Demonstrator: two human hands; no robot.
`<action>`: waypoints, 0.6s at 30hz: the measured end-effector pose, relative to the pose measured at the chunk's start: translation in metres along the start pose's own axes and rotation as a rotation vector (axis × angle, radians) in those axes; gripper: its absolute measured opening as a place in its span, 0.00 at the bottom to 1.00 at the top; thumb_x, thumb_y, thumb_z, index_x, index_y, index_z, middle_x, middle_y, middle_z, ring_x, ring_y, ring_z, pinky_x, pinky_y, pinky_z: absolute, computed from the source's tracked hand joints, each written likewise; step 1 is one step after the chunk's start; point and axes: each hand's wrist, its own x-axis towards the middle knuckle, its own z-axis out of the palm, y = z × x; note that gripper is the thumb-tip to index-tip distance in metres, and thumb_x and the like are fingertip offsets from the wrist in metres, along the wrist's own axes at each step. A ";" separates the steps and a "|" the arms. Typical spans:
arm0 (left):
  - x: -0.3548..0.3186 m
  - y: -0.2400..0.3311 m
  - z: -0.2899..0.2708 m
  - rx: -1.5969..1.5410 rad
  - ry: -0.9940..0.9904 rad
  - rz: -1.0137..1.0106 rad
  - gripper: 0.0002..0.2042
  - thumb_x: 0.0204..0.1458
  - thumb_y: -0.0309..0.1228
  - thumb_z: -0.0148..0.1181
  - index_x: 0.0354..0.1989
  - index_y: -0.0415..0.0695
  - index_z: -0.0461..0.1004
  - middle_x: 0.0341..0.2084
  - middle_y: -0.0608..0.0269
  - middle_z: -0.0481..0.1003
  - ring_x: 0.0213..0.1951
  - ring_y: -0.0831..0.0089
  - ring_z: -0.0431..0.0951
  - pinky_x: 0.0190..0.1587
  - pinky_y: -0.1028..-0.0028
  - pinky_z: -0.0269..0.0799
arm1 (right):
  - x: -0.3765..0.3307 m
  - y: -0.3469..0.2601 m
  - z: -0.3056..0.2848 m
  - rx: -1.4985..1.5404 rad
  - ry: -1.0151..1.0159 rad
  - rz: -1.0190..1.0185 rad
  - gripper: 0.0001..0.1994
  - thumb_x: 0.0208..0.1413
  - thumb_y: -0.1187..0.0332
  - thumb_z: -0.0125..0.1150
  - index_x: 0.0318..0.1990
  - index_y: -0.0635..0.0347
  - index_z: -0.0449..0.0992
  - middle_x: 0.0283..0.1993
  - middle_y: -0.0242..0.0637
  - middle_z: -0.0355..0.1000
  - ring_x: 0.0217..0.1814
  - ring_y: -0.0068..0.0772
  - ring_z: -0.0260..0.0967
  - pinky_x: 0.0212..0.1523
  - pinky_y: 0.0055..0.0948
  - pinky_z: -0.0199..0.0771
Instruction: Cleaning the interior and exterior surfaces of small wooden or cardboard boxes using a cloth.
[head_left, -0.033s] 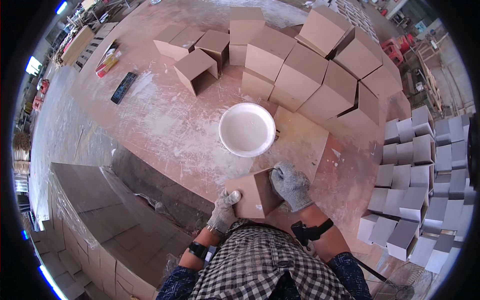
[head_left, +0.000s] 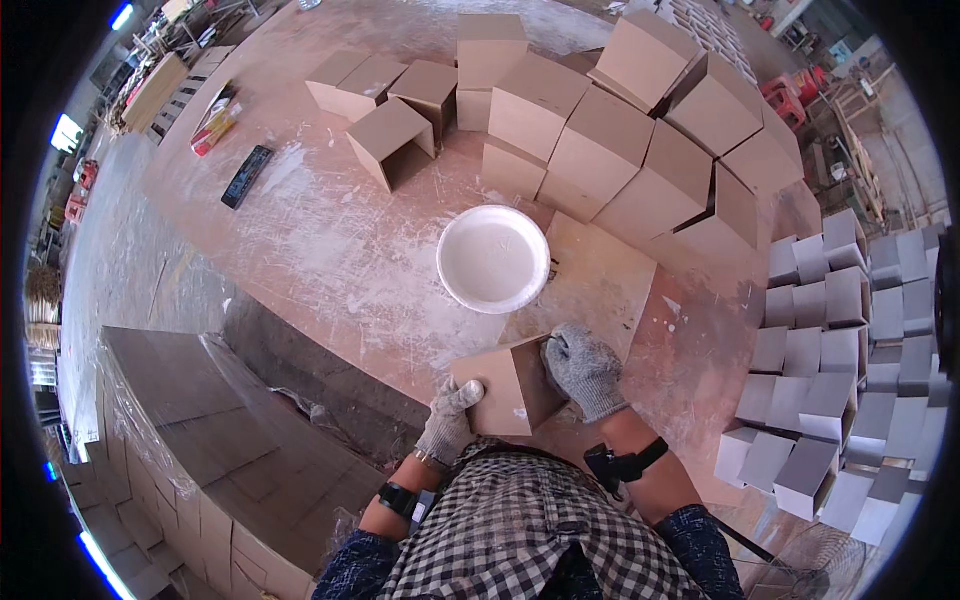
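A small brown cardboard box (head_left: 497,397) is held low in front of my body, tilted, with its open side toward the right. My gloved left hand (head_left: 449,420) grips its left side, thumb lying on the outer face. At the upper right edge of the opening, my gloved right hand (head_left: 588,372) is closed with its fingers curled; whether it pinches the rim or some small thing is hidden. Just beyond the box stands a round white basin (head_left: 493,262) holding pale whitish stuff. Under its right side lies a tan board (head_left: 600,275).
Several brown boxes (head_left: 610,130) are stacked at the back of the reddish table (head_left: 330,270), which is smeared white. A dark flat bar (head_left: 246,176) lies at the left. Rows of greyish boxes (head_left: 800,400) stand at the right; a plastic-wrapped carton stack (head_left: 220,430) is at lower left.
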 end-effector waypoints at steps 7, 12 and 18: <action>0.002 0.000 -0.009 0.029 -0.007 0.023 0.28 0.45 0.38 0.68 0.53 0.39 0.67 0.44 0.60 0.74 0.45 0.68 0.76 0.49 0.65 0.75 | -0.048 -0.001 -0.017 -0.140 -0.303 -0.034 0.10 0.54 0.60 0.56 0.32 0.57 0.73 0.31 0.46 0.73 0.32 0.53 0.72 0.33 0.47 0.72; 0.002 -0.002 -0.014 -0.032 -0.011 -0.019 0.28 0.46 0.38 0.67 0.54 0.39 0.67 0.45 0.60 0.74 0.45 0.68 0.76 0.49 0.65 0.75 | -0.037 -0.043 -0.031 0.263 -0.229 -0.431 0.10 0.54 0.60 0.55 0.32 0.56 0.72 0.28 0.49 0.69 0.34 0.52 0.72 0.34 0.47 0.71; 0.008 -0.005 -0.003 -0.065 -0.027 0.033 0.29 0.47 0.39 0.67 0.56 0.39 0.65 0.47 0.59 0.73 0.47 0.66 0.76 0.50 0.64 0.74 | 0.013 -0.036 -0.016 0.149 -0.147 -0.035 0.10 0.52 0.60 0.56 0.31 0.56 0.72 0.31 0.50 0.71 0.35 0.53 0.71 0.35 0.47 0.71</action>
